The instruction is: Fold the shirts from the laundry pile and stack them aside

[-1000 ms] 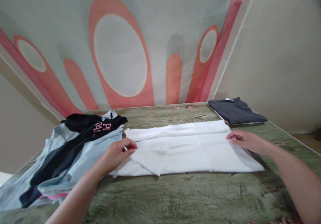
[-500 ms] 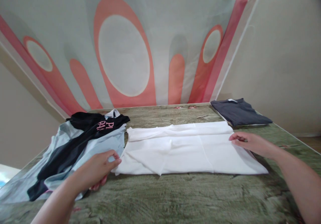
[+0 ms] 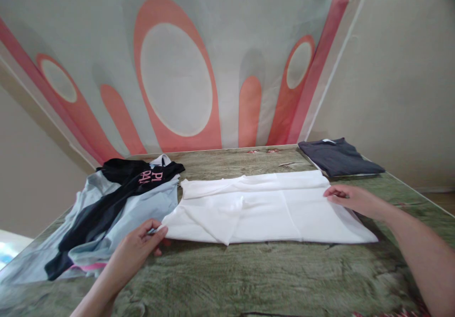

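A white garment (image 3: 263, 208) lies partly folded into a long band across the green patterned bedcover (image 3: 249, 279). My left hand (image 3: 137, 246) pinches the garment's near left corner, fingers closed on the cloth. My right hand (image 3: 350, 198) rests on the garment's far right edge with its fingers curled on the fabric.
A heap of light blue and black clothes with pink lettering (image 3: 113, 203) lies at the left. A folded dark grey shirt (image 3: 339, 161) sits at the back right corner. A curtain with orange ovals (image 3: 177, 70) hangs behind the bed.
My left hand has slid from the garment's upper left part down and toward me to its near left corner. The right hand has stayed at the right edge.
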### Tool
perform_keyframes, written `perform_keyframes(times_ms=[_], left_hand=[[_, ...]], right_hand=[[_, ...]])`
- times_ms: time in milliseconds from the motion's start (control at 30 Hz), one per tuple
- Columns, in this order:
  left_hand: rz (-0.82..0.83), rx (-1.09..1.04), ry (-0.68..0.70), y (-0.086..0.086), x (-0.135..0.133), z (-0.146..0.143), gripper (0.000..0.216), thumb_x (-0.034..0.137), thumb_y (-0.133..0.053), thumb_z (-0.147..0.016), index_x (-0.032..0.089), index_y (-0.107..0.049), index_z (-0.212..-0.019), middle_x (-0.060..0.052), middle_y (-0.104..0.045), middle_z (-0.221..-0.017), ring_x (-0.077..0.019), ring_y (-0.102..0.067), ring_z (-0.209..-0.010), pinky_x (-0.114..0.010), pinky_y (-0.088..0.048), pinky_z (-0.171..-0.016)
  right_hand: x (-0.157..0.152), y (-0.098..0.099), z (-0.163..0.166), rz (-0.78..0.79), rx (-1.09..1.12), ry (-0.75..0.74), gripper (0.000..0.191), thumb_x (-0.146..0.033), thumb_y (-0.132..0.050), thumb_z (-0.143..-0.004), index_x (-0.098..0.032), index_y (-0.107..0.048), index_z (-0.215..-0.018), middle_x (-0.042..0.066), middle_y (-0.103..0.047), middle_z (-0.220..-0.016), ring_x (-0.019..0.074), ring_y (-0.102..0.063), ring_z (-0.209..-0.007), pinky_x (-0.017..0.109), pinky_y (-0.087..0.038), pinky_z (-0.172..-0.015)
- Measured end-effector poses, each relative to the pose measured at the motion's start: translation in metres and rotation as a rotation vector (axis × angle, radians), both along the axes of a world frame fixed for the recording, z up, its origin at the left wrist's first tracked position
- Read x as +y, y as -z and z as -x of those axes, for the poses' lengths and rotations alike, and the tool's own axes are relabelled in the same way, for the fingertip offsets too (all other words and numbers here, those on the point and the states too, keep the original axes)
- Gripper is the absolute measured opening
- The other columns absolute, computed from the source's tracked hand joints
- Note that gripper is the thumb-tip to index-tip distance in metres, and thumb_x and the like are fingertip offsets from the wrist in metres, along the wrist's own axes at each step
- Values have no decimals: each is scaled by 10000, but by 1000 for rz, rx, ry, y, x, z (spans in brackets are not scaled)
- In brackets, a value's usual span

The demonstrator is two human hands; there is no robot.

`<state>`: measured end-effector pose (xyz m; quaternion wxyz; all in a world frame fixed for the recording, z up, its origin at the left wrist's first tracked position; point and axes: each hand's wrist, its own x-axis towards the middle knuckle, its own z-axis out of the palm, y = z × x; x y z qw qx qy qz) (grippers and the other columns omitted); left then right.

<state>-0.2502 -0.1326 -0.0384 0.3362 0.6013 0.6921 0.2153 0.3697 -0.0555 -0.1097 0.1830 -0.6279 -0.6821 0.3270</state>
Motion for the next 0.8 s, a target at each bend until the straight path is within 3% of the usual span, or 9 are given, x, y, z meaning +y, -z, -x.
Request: perform_keyframes(times_ms=[100,200,333,433,533,667,800], left_hand=[[89,37,-17,9,-6,1,449,670,-490,-747,230,-400,-752,22,-625,-541,-177,-582,-439,-258,-418,-468],[115,217,15,11,-12,3,361,597,-427,-780,240,-386,-811,76,-531,-463,-176,-522,-341,-260,-369,-422],[-115,439,121,-9,-8,-6,275,465,-413,-834,231,-462,-969,46,-576,-601,-197,-616,-560,-279,-421,-579],[-206,443,330,-27,9,-29,239,387,-408,-879,234,-528,-1019,-10,-648,-831,-197,-632,-755,-286,-438,-696],[-223,393,521,-31,37,-56,202,309,-430,-883,223,-598,-955,-32,-659,-946,-199,-616,-854,-293,-437,-769],[-328,338,542,-6,68,-77,180,258,-449,-885,206,-621,-887,-39,-650,-910,-198,-598,-868,-296,-435,-786],[-463,264,491,29,75,-80,166,239,-451,-895,199,-608,-862,-42,-623,-879,-193,-583,-866,-299,-436,-798]], right_hand=[[0,-1,0,8,-4,-8,393,-513,-546,-812,-174,-644,-986,73,-674,-941,241,-581,-902,298,-409,-790],[0,-2,1,3,-6,-2,375,-487,-542,-818,-172,-645,-993,77,-677,-934,240,-580,-907,305,-408,-799],[0,-3,1,-8,4,10,366,-486,-565,-801,-178,-660,-973,74,-683,-925,240,-582,-898,303,-414,-781],[0,-1,1,-8,3,10,374,-501,-573,-794,-182,-666,-966,69,-678,-911,230,-582,-873,299,-420,-761],[0,-1,0,-14,0,16,402,-525,-599,-764,-184,-668,-966,53,-657,-827,212,-574,-794,296,-433,-720],[-1,-3,1,-23,4,44,416,-545,-635,-720,-188,-676,-930,47,-657,-803,205,-573,-753,287,-437,-673],[-2,-3,-3,-28,10,24,377,-517,-628,-732,-184,-674,-902,42,-645,-781,195,-560,-738,287,-432,-663]])
